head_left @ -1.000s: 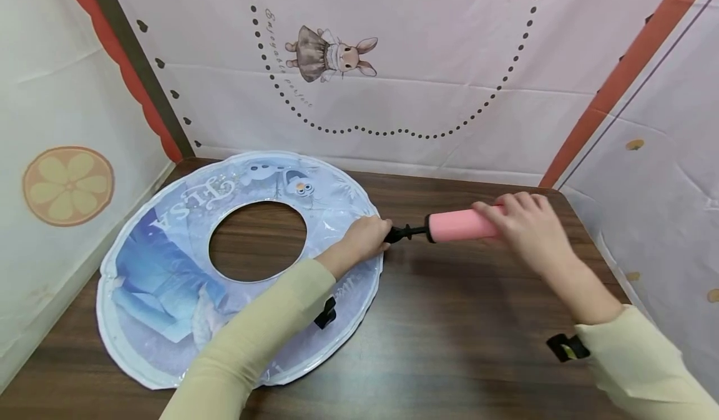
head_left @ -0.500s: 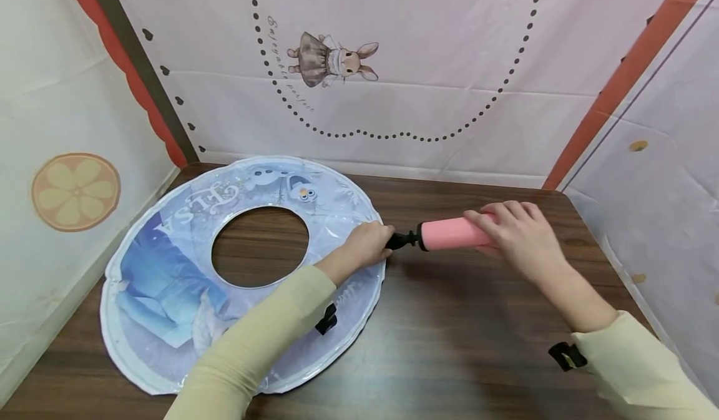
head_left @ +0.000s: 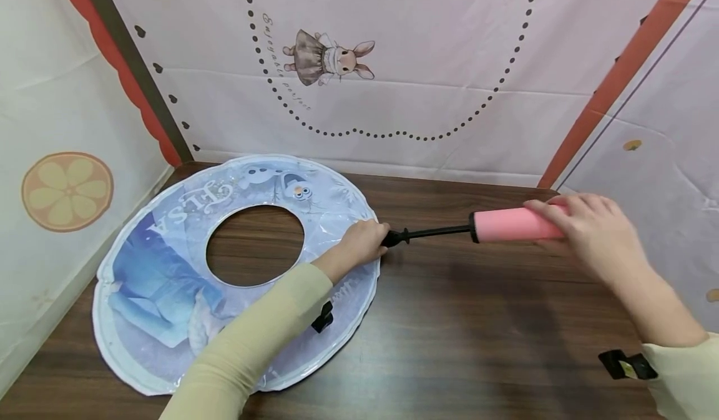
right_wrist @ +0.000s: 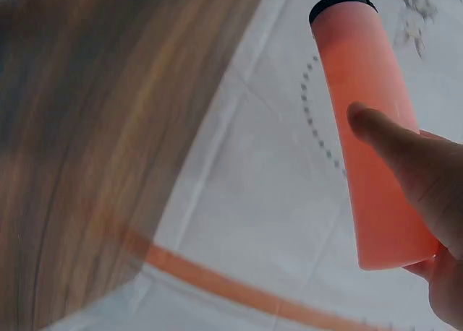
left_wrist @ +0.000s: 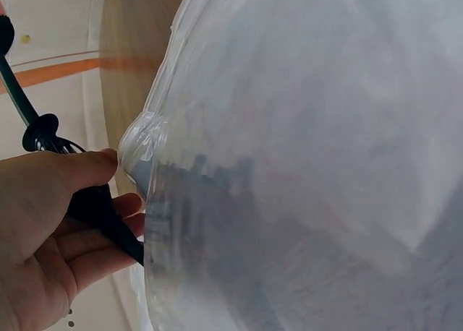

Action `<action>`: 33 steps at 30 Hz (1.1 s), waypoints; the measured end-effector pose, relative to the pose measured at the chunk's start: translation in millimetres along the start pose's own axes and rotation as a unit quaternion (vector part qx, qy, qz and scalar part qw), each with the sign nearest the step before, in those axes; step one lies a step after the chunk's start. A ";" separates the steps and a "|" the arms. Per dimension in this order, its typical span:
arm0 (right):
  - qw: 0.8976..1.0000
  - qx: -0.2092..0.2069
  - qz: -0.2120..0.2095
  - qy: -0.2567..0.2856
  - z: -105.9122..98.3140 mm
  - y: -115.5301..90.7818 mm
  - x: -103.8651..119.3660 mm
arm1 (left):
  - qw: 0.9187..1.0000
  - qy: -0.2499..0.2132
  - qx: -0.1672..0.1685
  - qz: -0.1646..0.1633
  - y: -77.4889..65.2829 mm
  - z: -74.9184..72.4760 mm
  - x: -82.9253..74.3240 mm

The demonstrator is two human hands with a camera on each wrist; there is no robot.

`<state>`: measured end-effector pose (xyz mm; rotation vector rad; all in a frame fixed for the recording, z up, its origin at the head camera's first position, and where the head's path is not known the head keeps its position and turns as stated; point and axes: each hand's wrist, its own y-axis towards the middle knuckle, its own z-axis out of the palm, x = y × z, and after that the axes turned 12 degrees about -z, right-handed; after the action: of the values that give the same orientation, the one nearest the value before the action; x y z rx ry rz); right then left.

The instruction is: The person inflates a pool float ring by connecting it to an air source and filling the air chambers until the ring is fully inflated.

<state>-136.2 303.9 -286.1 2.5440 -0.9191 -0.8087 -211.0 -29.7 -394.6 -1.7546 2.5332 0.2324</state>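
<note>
A blue and lilac swim ring (head_left: 163, 283) with printed snow characters lies fairly flat on the wooden table, its inner hole showing bare wood. My left hand (head_left: 361, 243) grips the black nozzle end (head_left: 396, 238) of a hand pump right at the ring's right edge. In the left wrist view the tapered black nozzle (left_wrist: 98, 212) runs between thumb and fingers to the clear plastic rim; its tip is hidden there. My right hand (head_left: 601, 236) wraps round the pump's pink barrel (head_left: 505, 225). A long stretch of black rod (head_left: 440, 231) shows between barrel and nozzle end.
Printed cloth walls surround the dark wooden table (head_left: 427, 345), with a rabbit picture (head_left: 326, 58) on the back one and an orange slice (head_left: 67, 191) on the left one. Black straps (head_left: 626, 365) hang at both sleeves.
My right hand first slid the pink barrel left toward the nozzle, then drew it back right, so much more rod shows now. My left hand has stayed at the ring's edge.
</note>
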 end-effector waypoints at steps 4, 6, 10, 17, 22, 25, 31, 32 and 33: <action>0.999 -0.015 -0.033 -0.019 23.4 16.2 28.4 | 1.000 0.002 -0.011 0.020 -0.6 0.2 -1.7; 0.998 -0.034 -0.041 -0.037 35.8 24.9 42.1 | 0.999 0.001 -0.014 0.029 -0.5 0.7 -2.8; 0.996 -0.051 -0.041 -0.056 49.9 39.5 58.5 | 0.999 -0.008 -0.017 0.030 -0.7 1.6 -3.8; 0.997 -0.034 -0.047 -0.044 51.3 43.4 58.2 | 1.000 -0.014 -0.004 0.024 0.5 -0.5 -4.2; 0.998 -0.014 -0.049 -0.026 39.9 29.8 42.9 | 1.000 0.002 0.020 0.019 2.0 -4.2 -5.0; 0.999 -0.003 -0.044 -0.020 27.8 20.8 31.0 | 0.999 0.008 0.030 0.016 1.7 -6.4 -4.8; 1.000 -0.005 -0.014 -0.012 -2.1 4.4 2.4 | 1.000 0.003 0.029 0.004 0.8 -8.4 -0.9; 1.000 -0.008 -0.010 -0.011 -4.9 2.5 -1.1 | 1.000 0.003 0.029 0.001 0.8 -8.4 -0.3; 1.000 -0.007 -0.007 -0.012 -6.5 1.1 -3.3 | 1.000 0.002 0.028 0.000 0.8 -8.6 0.0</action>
<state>-134.8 305.9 -279.1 2.5370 -0.9000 -0.8494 -211.4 -30.8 -386.1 -1.7385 2.5166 0.1566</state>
